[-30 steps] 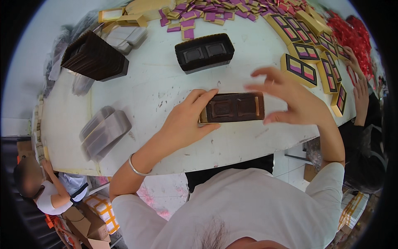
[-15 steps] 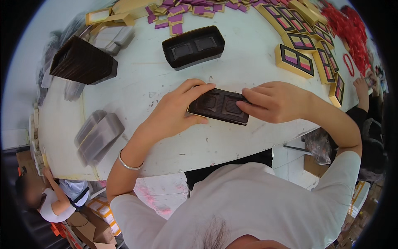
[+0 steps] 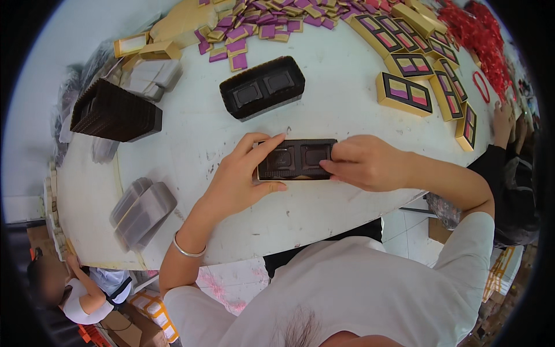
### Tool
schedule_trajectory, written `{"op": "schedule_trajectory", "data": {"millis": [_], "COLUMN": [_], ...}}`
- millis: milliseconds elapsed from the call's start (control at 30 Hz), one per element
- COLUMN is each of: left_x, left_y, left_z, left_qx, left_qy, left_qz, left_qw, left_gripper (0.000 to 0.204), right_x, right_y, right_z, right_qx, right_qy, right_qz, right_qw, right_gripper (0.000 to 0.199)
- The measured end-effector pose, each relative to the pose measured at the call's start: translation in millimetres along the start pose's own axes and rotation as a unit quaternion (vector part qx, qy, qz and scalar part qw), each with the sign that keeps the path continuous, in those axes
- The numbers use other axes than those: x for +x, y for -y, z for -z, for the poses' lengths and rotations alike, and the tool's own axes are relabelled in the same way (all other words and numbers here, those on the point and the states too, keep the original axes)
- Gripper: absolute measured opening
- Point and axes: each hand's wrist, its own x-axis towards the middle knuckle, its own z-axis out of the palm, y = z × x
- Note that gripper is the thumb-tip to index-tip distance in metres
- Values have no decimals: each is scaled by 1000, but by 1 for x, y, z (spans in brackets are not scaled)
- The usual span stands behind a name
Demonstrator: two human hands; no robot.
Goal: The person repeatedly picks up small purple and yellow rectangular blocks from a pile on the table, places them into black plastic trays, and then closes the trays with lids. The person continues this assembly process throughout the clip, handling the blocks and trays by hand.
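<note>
In front of me lies a dark plastic tray [image 3: 299, 161] with two square wells, and a thin pale edge runs along its near side. My left hand [image 3: 243, 170] grips its left end, thumb on the near side and fingers on the far side. At the right end, my right hand [image 3: 370, 163] closes its fingers on the tray's rim, with fingertips over the right well. Just beyond stands a deeper stack of the same dark trays [image 3: 263, 88]. Both wells of the tray between my hands hold nothing.
A tall stack of dark trays [image 3: 115, 113] and clear plastic lids [image 3: 143, 211] lie at left. Purple and gold packets [image 3: 254, 29] are heaped at the far side. Filled gold boxes [image 3: 404, 94] stand at right, near red ribbon [image 3: 483, 52]. Other people sit at both sides.
The tray between my hands has turned from slanting to nearly level with the picture. Both hands keep hold of its ends. The whole view has shifted slightly.
</note>
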Motion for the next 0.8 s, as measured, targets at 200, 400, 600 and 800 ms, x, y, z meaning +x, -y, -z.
{"op": "schedule_trajectory", "data": {"millis": [200, 400, 600, 800], "left_x": [-2, 1, 0, -8], "left_y": [-1, 10, 9, 7], "left_z": [-6, -27, -28, -26], "left_qx": [38, 64, 60, 79], "left_qy": [-45, -119, -124, -128], "left_qz": [0, -56, -40, -77], "left_qw": [998, 989, 990, 986], "left_gripper": [74, 70, 69, 79], "right_x": [8, 63, 112, 100], "right_y": [-5, -151, -204, -164], "right_z": [14, 42, -3, 20], "right_qx": [-22, -84, -237, -297], "right_qy": [33, -211, -169, -30], "right_qz": [48, -222, -243, -203], "right_qw": [998, 948, 925, 933], "right_gripper": [20, 24, 18, 8]}}
